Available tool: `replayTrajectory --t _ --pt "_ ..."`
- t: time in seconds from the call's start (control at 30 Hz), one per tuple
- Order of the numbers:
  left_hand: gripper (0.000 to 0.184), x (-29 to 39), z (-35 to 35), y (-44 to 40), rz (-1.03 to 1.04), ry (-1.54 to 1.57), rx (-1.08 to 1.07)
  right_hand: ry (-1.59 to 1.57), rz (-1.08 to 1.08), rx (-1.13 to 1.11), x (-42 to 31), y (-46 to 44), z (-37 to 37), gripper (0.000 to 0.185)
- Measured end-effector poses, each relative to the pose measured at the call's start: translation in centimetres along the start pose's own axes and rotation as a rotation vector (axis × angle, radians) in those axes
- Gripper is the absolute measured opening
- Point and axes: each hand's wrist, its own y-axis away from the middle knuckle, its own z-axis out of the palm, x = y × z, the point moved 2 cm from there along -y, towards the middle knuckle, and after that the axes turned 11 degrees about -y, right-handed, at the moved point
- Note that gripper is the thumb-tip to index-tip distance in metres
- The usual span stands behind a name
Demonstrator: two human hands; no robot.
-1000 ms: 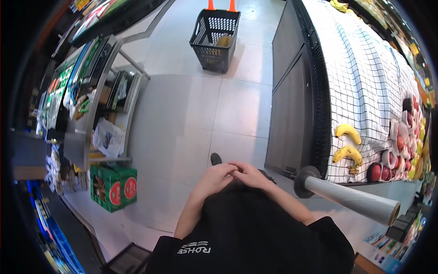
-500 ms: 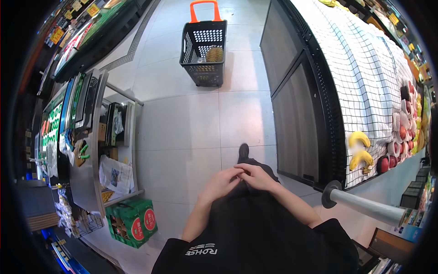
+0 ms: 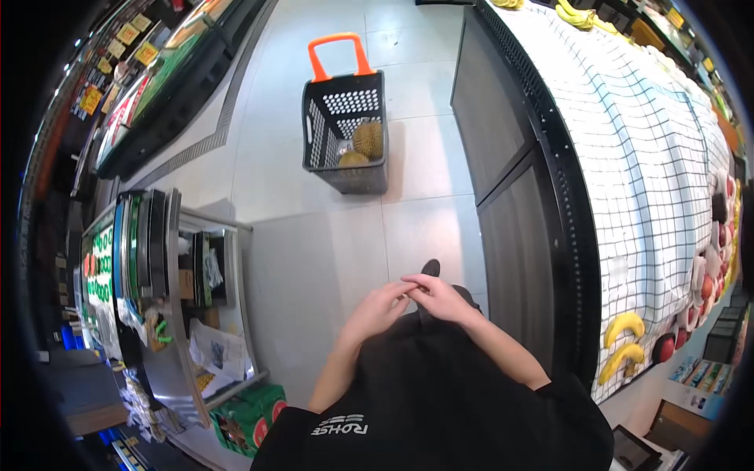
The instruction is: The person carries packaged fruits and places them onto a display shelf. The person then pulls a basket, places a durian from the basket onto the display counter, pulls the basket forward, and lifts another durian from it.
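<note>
My left hand (image 3: 379, 309) and my right hand (image 3: 441, 301) meet in front of my body, their fingers closed and overlapping at the tips. I see nothing held in either. Farther ahead on the tiled floor stands a black shopping basket (image 3: 343, 182) with a raised orange handle (image 3: 339, 37). Inside it lie a spiky durian (image 3: 367, 140) and another yellowish-brown round fruit (image 3: 353, 159), partly hidden by the basket's front wall. Both hands are well apart from the basket.
On my right, a dark-sided display stand (image 3: 528, 259) carries a checked cloth (image 3: 628, 165), bananas (image 3: 624, 330) and red fruit (image 3: 664, 348). To my left stand a metal cart (image 3: 177, 314) and a green box (image 3: 250, 420). A floor grate (image 3: 184, 155) runs beyond the cart.
The basket appears nearer and larger, and a second fruit now shows inside it. The cart, green box and display stand have shifted down in view. My hands stay together.
</note>
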Motion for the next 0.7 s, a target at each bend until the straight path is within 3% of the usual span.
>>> replayTrajectory --t 0.27,0.57,0.67,0.7 --pt "0.032 -1.7 -3.4 -15.2 -0.165 0.033 -0.084 -0.17 0.062 0.189 -1.0 -8.5 -9.7 0.033" --pt "0.038 -13.9 -4.2 -28.8 -0.377 0.147 0.067 -0.189 0.157 0.274 -6.0 -18.9 -16.8 0.033" --pt "0.038 -20.5 -4.7 -35.3 -0.357 0.43 0.27 -0.157 0.169 0.354 -7.9 -24.2 -20.4 0.033" --pt "0.036 -19.6 -7.1 -37.4 -0.457 0.561 0.239 -0.157 0.144 0.387 -8.9 -25.7 -21.4 0.034"
